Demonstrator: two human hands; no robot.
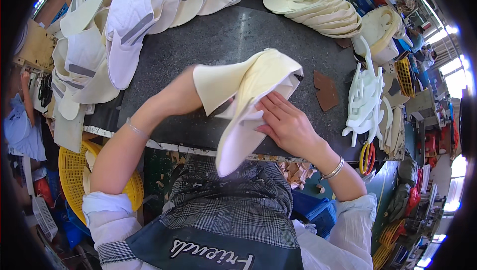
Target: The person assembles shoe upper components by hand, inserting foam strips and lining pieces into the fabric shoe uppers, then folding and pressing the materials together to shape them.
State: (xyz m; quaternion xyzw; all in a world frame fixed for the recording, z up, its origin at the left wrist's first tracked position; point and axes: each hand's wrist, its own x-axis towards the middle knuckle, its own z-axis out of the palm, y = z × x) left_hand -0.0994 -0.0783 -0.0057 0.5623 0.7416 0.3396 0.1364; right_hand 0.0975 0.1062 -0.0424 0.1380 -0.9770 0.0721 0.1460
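A cream-white shoe upper (248, 83) is raised over the front of the dark worktable, its long rounded end tilted down toward me. My right hand (288, 121) grips its opening, with the fingers on the inner side of the edge and the thumb below them. From the left, my left hand (183, 93) reaches behind the upper's wide pale flap. That hand's fingers are hidden by the flap, so their grip does not show. Several white uppers with grey strips (131, 21) stand around the table's left and back side.
Nested cream uppers (318, 6) lie at the back right. White plastic shapes (366, 96) are piled on the right edge of the table (223, 31). Near them lies a brown scrap (325, 90). A yellow basket (74, 170) stands below left, a blue basket (318, 215) below right.
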